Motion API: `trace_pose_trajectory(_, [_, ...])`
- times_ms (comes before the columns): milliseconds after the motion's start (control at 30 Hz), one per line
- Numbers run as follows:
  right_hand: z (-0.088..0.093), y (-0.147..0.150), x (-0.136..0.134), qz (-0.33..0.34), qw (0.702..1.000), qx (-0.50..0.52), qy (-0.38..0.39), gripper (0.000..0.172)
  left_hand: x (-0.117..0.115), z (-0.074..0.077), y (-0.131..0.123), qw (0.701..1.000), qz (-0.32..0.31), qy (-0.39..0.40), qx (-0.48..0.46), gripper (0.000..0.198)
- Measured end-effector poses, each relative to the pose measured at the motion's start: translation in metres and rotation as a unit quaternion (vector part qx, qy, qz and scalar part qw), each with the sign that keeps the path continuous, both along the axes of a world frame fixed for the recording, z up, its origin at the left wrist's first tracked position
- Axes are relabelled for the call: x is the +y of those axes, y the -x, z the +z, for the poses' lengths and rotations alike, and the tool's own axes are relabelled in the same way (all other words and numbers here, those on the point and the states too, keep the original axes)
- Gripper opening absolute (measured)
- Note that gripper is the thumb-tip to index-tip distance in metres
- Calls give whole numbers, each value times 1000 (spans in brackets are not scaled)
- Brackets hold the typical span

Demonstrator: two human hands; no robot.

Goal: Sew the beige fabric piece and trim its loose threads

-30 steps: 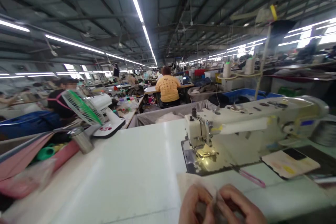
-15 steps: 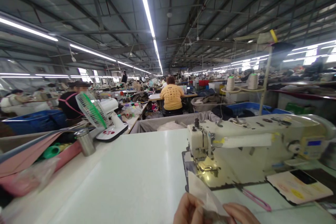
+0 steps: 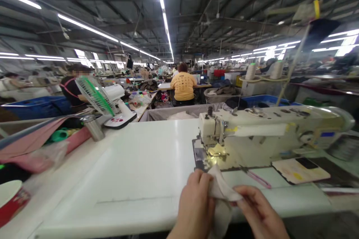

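Note:
My left hand (image 3: 193, 205) and my right hand (image 3: 259, 213) both pinch a small piece of pale cloth (image 3: 221, 190) at the near edge of the white table (image 3: 134, 171). The cloth is folded between them, one corner sticking up toward the needle plate. Just beyond my hands stands a cream sewing machine (image 3: 269, 134), its needle area (image 3: 214, 151) lit by a small lamp. Neither hand touches the machine.
A white and green desk fan (image 3: 106, 104) and a metal cup (image 3: 92, 127) stand at the table's far left, beside pink fabric (image 3: 36, 145). A red cup (image 3: 9, 201) sits at the near left. A board with a phone (image 3: 300, 170) lies right. Other workers sit beyond.
My hands have risen further into view and now show at the table's near edge. The cloth, earlier flatter between them, is now bunched and lifted. The view has tilted down a little.

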State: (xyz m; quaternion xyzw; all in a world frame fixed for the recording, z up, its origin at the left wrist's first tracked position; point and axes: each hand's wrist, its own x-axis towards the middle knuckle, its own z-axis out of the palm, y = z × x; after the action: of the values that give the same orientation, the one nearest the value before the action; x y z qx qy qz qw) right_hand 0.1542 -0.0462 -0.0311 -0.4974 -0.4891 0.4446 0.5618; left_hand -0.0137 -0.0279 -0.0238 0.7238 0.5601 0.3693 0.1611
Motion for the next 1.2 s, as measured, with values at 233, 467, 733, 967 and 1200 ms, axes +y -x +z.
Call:
trace_pose_trajectory(233, [13,9,2,-123,909,-306,-254,7,-8,39,-7,939,-54,76,-332,13])
trace_pose_trajectory(467, [13,-1,19,-217,837,-392,-314,22,-7,20,-15,941,-68,49,-327,7])
trace_pose_trajectory(733, [13,2,20,-153,845,-426,-286,31,-5,1,-15,978,-32,-199,-53,24])
trace_pose_trajectory(967, [18,9,12,-72,898,-312,-301,18,2,5,-12,988,34,-146,47,45])
trace_pose_trajectory(1200, [18,14,14,-47,884,-330,-327,23,5,9,-13,975,-59,-164,-140,16])
